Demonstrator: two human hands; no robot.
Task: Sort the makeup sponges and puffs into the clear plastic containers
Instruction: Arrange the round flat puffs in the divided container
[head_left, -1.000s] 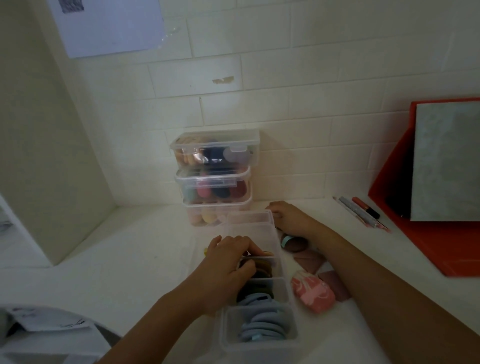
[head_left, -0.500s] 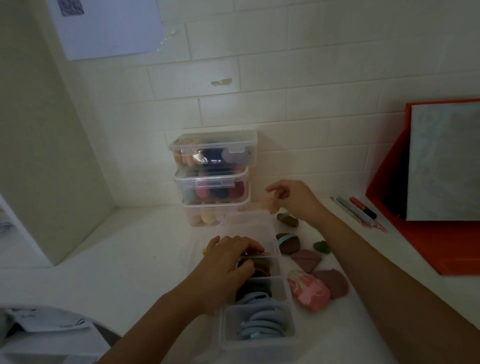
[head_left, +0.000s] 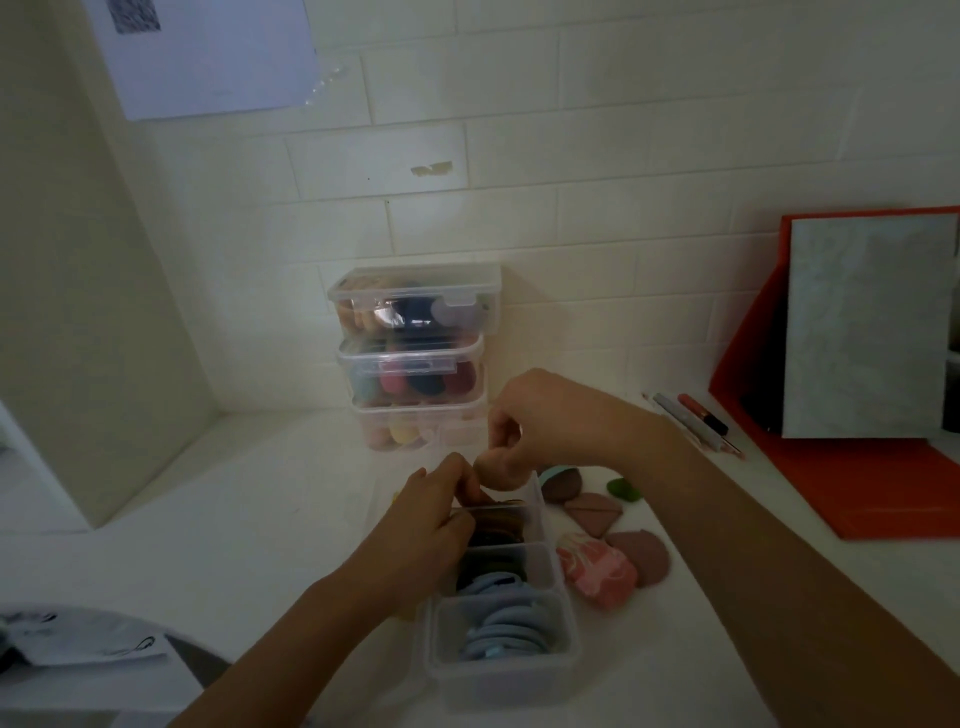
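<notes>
A long clear divided container lies in front of me. Its near compartment holds light blue puffs, the middle one dark puffs, and the one beyond brown puffs. My left hand pinches the top of the brown puffs at a divider. Fingers curled, my right hand hovers over the container's far end, almost touching the left; anything inside it is hidden. Loose on the counter to the right lie a brown sponge with a teal band, a green sponge, two mauve puffs and a pink marbled sponge.
Three lidded clear boxes full of coloured sponges are stacked against the tiled wall. Pens and a red stand with a grey board sit at the right. A cabinet side rises at the left, and papers lie at lower left.
My right hand lifted off the loose sponges and swung left over the container's far end, meeting the left hand. A small olive sponge seen half a second ago is now out of sight.
</notes>
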